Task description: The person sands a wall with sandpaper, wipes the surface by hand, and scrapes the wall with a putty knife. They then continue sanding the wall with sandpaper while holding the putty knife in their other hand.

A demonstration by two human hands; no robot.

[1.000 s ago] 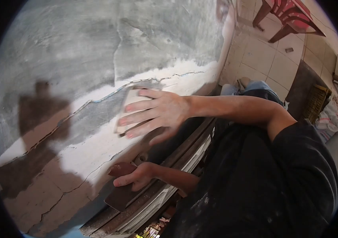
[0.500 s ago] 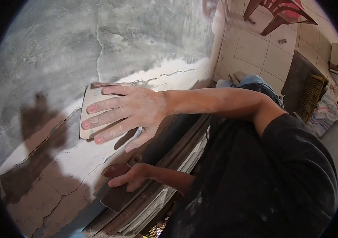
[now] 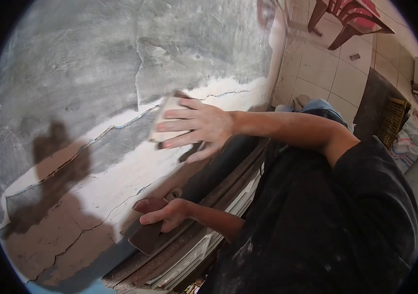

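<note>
My right hand (image 3: 201, 127) is spread flat over a sheet of sandpaper (image 3: 172, 112), pale backing outward, pressing it to the wall (image 3: 106, 171). Its fingers are stretched out, and motion blurs sheet and fingertips. Under it runs the border between grey plaster and a whitish, cracked band. Lower down, my left hand (image 3: 172, 215) is closed on a bent brown piece of sandpaper (image 3: 145, 240), thumb across its face. The piece is held near the foot of the wall, above dark wooden boards. My left fingers are partly hidden behind it.
Long stacked boards (image 3: 194, 240) lie between my body and the wall. A dark red plastic chair (image 3: 348, 22) stands on the tiled floor (image 3: 312, 73). Right of my legs are a yellow crate (image 3: 394, 120) and a white woven sack (image 3: 410, 142). A crack (image 3: 72, 245) crosses the lower wall.
My right hand and its sandpaper have moved right and slightly up across the wall. My left hand keeps its piece in nearly the same place. The view has shifted slightly.
</note>
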